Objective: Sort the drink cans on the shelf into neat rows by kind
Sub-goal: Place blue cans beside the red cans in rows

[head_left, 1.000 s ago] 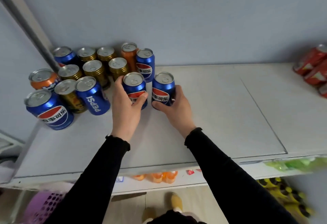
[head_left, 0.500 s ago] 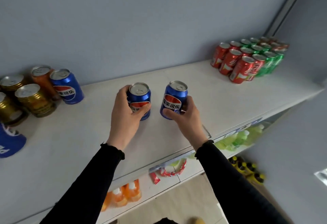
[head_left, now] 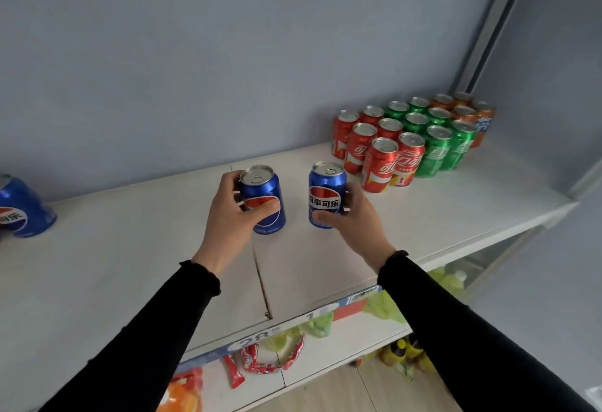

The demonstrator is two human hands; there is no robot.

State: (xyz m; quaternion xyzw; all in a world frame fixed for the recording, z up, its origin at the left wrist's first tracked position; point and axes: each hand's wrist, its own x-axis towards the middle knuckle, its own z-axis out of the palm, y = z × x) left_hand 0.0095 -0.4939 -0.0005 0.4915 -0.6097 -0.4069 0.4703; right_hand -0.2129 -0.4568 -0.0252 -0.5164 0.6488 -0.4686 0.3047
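Note:
My left hand (head_left: 229, 222) grips a blue Pepsi can (head_left: 265, 196), upright over the middle of the white shelf (head_left: 114, 268). My right hand (head_left: 350, 219) grips a second blue Pepsi can (head_left: 325, 191) just to its right. Whether the cans touch the shelf I cannot tell. Close on the right stand neat rows of red cola cans (head_left: 379, 154), then green cans (head_left: 438, 141), then orange cans (head_left: 472, 112) near the back right corner. Another blue Pepsi can (head_left: 22, 209) shows at the far left edge.
A grey wall rises behind the shelf, and a metal upright (head_left: 488, 33) stands at the back right. A seam (head_left: 260, 278) crosses the shelf board below my left hand. Lower shelves hold red snack packets (head_left: 260, 359) and green and orange bottles.
Both hands have carried the two blue cans rightward along the shelf, away from the mixed cluster at the left and close to the red cans. The view has swung right with them.

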